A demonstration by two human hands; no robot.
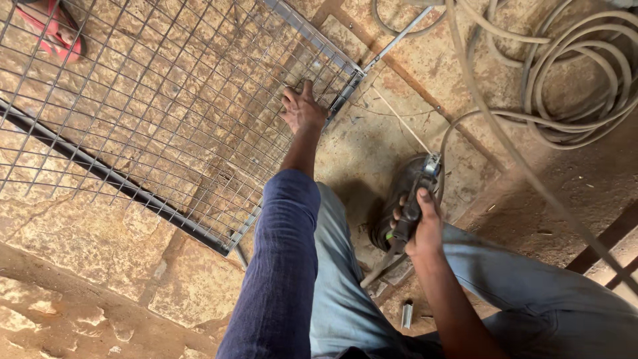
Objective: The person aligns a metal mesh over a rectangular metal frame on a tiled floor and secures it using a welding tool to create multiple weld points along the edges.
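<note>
Left hand (pixel 302 110) presses flat, fingers spread, on the wire mesh panel (pixel 166 113) at centre, while right hand (pixel 419 223) grips an electrode holder (pixel 415 196) lower right, its rod (pixel 399 119) angling toward the panel's corner.

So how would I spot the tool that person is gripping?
Start at the big wire mesh panel lying on the stone floor, then look right past the blue-jeaned knee. The right hand grips a welding electrode holder: dark-handled, metal-jawed, with a thin rod sticking out toward the panel's corner.
</note>
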